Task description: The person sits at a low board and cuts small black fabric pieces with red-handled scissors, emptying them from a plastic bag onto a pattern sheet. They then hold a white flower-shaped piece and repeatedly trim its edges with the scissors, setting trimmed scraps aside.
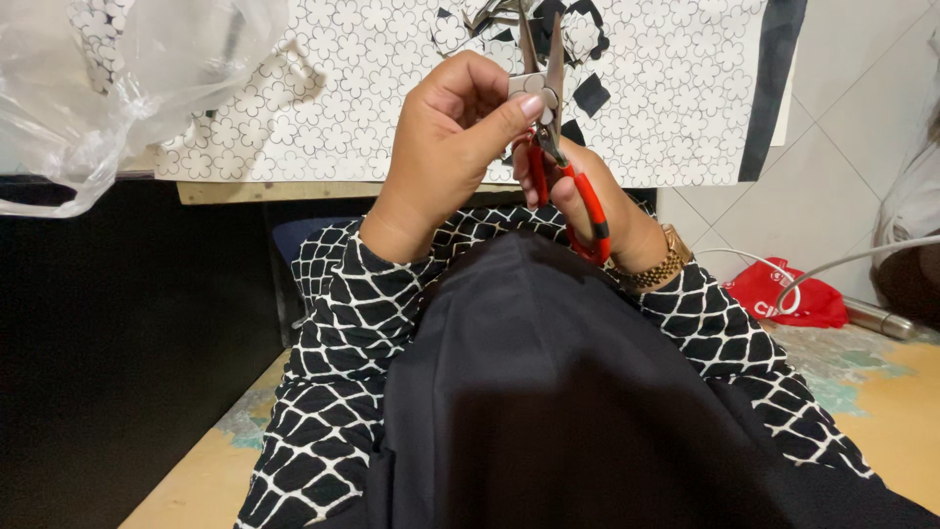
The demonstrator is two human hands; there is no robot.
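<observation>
Head-camera footage looked down over a lap draped in smooth black cloth, with sleeves of a black fabric crossed by a white lattice. Both hands were raised together in front of the desk (294, 191), whose pale wooden edge showed under a white covering printed with small flower outlines and bordered by a dark stripe.

The pliers (550, 108) were long-nosed, of dull grey metal, with slim red handles tipped in black. Their tapered nose pointed up and away from the person, the two jaws standing nearly together; whether anything sat between the tips could not be told.

The left hand (450, 127) was curled into a loose fist beside the tool, its thumb stretched across and pressed against the hinge of the pliers. The right hand (587, 196) lay behind and below, fingers wrapped around the red handles and squeezing them, the wrist bent upward. A gold-coloured link watch (658, 264) circled that wrist.

A crinkled clear plastic bag (108, 78) lay on the desk's left end. On the floor to the right sat a red bag (783, 294), with a thin white cable (862, 257) looping over it.
</observation>
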